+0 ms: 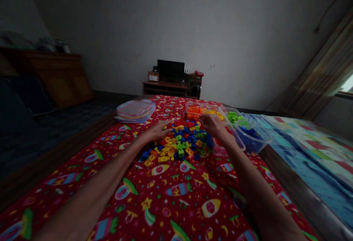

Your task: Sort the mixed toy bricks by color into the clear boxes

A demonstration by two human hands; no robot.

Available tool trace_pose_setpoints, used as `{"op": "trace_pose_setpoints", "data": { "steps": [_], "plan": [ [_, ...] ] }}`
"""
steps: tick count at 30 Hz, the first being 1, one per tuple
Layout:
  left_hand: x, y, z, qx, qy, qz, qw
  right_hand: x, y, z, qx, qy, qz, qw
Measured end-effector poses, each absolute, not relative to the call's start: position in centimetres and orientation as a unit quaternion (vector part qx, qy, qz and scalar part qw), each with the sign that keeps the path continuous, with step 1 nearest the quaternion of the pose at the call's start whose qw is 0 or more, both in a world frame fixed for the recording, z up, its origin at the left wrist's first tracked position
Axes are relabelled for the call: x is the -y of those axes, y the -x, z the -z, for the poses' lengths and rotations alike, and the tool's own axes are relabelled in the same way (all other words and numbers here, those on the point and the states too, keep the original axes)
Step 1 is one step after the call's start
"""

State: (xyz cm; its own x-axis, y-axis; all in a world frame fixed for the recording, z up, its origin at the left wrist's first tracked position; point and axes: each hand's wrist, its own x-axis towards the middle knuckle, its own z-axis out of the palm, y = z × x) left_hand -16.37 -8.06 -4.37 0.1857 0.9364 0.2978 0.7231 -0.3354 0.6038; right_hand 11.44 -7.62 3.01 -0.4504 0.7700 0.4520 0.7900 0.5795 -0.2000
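Observation:
A mixed pile of toy building bricks (180, 143) in yellow, blue, green, red and orange lies on the red patterned cloth. At the pile's left edge is my left hand (159, 131), its fingers stretched out and apart over the bricks. My right hand (213, 125) hovers at the pile's right side, fingers curled together; anything in them is hidden. Just beyond it, a clear container holds orange bricks (194, 113), with yellow bricks (214, 114) beside them. Green bricks (234, 117) sit farther right. Red bricks show partly behind my right wrist. A round clear tub (255, 144) contains blue bricks.
Stacked clear lids (135, 110) lie on the left of the table. The red cloth (165, 211) covers the tabletop, with a wooden edge at each side. A bed (311, 152) adjoins on the right. A monitor (171, 70) stands on a desk against the far wall.

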Motion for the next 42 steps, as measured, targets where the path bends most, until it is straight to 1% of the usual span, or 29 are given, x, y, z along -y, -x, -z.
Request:
{"op": "trace_pose_setpoints", "data": {
  "steps": [3,6,8,11,13,15,21,24,29,37,39,42],
  "plan": [
    [7.8,15.8,4.3,-0.553,-0.762,-0.288,0.173,6.6,-9.3,-2.6,0.884,0.421,0.013,0.204],
    [7.9,15.6,4.2,-0.560,-0.765,-0.278,0.157,4.4,-7.1,-2.2,0.893,0.412,0.005,0.179],
    [8.0,15.5,4.2,-0.563,-0.762,-0.283,0.152,3.0,-5.5,-1.8,0.904,0.404,-0.020,0.141],
    [8.2,15.2,4.2,-0.558,-0.757,-0.306,0.149,1.8,-3.7,-1.2,0.921,0.379,-0.064,0.061],
    [8.3,15.1,4.1,-0.553,-0.754,-0.319,0.156,1.9,-3.3,-0.7,0.929,0.360,-0.076,0.043],
    [8.4,14.9,3.9,-0.550,-0.752,-0.324,0.163,2.4,-3.6,-0.4,0.932,0.348,-0.076,0.063],
    [8.9,14.2,2.9,-0.536,-0.758,-0.337,0.156,4.9,-6.8,-0.3,0.914,0.343,-0.093,0.196],
    [9.1,13.7,2.5,-0.522,-0.766,-0.348,0.140,5.8,-8.1,-0.7,0.897,0.354,-0.110,0.240],
    [9.8,13.0,2.0,-0.532,-0.776,-0.317,0.121,5.8,-9.1,-1.0,0.888,0.361,-0.142,0.247],
    [10.2,12.4,1.8,-0.503,-0.790,-0.320,0.144,5.6,-10.1,-1.1,0.897,0.335,-0.150,0.247],
    [10.1,12.3,1.9,-0.506,-0.784,-0.330,0.141,5.8,-10.1,-1.2,0.893,0.334,-0.148,0.262],
    [10.0,12.4,1.9,-0.508,-0.762,-0.369,0.157,6.0,-9.9,-1.4,0.880,0.326,-0.157,0.308]
  ]
}}
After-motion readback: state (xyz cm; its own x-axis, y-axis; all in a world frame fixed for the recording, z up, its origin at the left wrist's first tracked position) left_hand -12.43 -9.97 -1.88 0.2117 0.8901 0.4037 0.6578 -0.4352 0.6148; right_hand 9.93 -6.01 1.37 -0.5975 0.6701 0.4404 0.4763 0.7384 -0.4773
